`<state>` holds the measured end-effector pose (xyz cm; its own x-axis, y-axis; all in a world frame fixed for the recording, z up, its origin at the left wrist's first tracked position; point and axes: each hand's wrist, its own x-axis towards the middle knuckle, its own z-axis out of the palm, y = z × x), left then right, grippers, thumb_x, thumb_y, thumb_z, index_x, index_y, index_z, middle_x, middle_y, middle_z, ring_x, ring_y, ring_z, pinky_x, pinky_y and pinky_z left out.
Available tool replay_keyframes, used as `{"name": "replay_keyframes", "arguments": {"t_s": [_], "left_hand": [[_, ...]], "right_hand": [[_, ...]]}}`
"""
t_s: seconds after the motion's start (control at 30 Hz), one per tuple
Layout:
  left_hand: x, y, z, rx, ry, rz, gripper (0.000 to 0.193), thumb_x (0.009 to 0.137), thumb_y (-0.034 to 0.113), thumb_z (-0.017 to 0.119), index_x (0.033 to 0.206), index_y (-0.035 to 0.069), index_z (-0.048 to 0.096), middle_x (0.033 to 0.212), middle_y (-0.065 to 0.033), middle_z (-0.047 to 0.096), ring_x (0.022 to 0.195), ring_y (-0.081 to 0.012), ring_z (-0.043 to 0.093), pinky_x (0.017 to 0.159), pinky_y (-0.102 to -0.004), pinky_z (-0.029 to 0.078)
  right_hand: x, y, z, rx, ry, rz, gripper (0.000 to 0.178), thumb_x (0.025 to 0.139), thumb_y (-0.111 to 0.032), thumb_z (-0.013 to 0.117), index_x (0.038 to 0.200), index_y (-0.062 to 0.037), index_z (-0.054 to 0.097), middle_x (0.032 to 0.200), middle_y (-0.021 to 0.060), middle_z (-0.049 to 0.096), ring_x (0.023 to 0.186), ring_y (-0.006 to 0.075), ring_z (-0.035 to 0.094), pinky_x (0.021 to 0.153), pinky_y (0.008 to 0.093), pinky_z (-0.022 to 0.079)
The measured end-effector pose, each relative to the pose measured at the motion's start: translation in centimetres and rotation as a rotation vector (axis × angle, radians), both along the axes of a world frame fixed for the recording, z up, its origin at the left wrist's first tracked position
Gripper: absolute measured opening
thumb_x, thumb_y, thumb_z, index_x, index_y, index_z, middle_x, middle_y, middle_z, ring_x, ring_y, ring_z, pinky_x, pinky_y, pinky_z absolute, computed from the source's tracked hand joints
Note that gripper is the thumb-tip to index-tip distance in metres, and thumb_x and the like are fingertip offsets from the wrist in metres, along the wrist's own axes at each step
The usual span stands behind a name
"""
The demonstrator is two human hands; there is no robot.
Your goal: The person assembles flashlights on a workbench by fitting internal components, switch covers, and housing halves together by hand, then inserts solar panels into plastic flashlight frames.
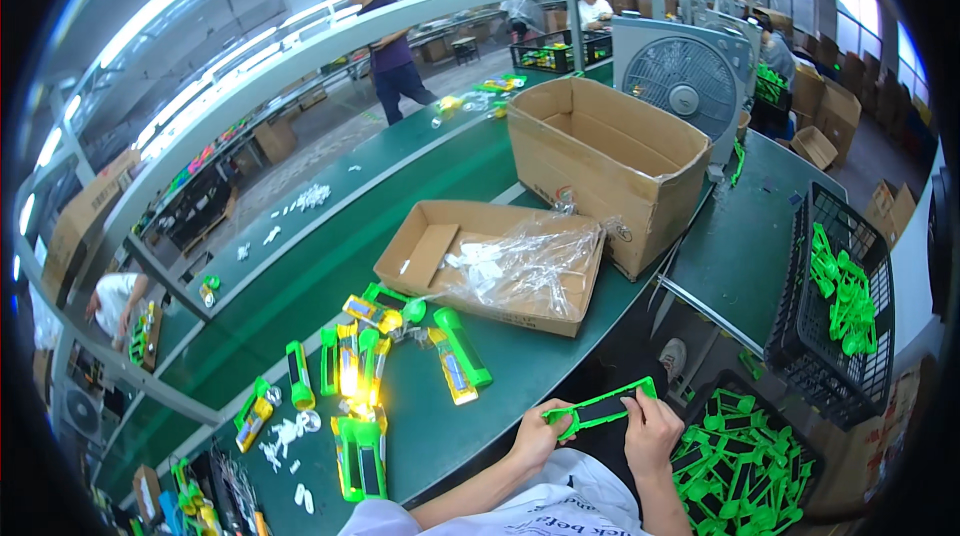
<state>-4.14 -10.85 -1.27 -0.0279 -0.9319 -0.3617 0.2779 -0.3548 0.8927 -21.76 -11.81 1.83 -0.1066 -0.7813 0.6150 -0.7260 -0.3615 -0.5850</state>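
Both my hands grip a long bright-green plastic housing (575, 420) with a dark rectangular panel set in it. My left hand (535, 439) pinches its left end, and my right hand (652, 428) has the fingers closed on its right end. I hold it above my lap, just off the near edge of the green work table (440, 441). To the left on that table lie several green-and-yellow assembled units (360, 461), one group glowing with yellow light. Beside them sit small white plastic parts (285, 436).
An open cardboard tray (415, 261) holds clear plastic bags and white parts. Behind it stand a taller cardboard box (570, 171) and a box fan (680, 86). Black crates of green parts are at the right (785, 321) and below (740, 456). A person (390, 51) stands beyond the conveyor.
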Motion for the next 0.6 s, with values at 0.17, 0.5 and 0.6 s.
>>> {"name": "replay_keyframes", "arguments": {"t_s": [0.17, 0.5, 0.6], "left_hand": [[-0.8, 2.6, -1.1, 0.012, -0.057, -0.003, 0.013, 0.093, 0.001, 0.055, 0.104, -0.001, 0.062, 0.077, -0.0056, 0.062, 0.067, -0.0109, 0.057, 0.059, -0.0256, 0.044], [1.6, 4.4, -0.1, 0.015, -0.246, -0.242, 0.022, 0.083, 0.018, 0.075, 0.095, 0.002, 0.067, 0.067, -0.0013, 0.061, 0.058, -0.0074, 0.055, 0.055, -0.0233, 0.045], [1.9, 5.1, -0.8, 0.028, -0.401, -0.098, 0.018, 0.079, 0.016, 0.078, 0.08, 0.001, 0.07, 0.064, -0.0029, 0.062, 0.053, -0.0072, 0.053, 0.049, -0.0235, 0.044]], "right_hand": [[-0.9, 1.4, -0.8, 0.089, -0.046, -0.032, 0.03, 0.069, -0.006, 0.079, 0.096, 0.0, 0.065, 0.088, 0.013, 0.06, 0.068, 0.0293, 0.062, 0.062, 0.0399, 0.049], [-4.9, 1.4, -4.0, 0.868, -0.477, 0.404, 0.024, 0.07, -0.002, 0.082, 0.064, 0.0009, 0.059, 0.053, -0.0034, 0.052, 0.047, 0.0012, 0.042, 0.042, 0.021, 0.03], [-4.0, 1.1, -5.9, 0.892, -0.366, 0.423, 0.026, 0.07, -0.001, 0.081, 0.062, -0.0002, 0.056, 0.052, -0.0029, 0.052, 0.048, 0.0014, 0.043, 0.043, 0.0204, 0.029]]}}
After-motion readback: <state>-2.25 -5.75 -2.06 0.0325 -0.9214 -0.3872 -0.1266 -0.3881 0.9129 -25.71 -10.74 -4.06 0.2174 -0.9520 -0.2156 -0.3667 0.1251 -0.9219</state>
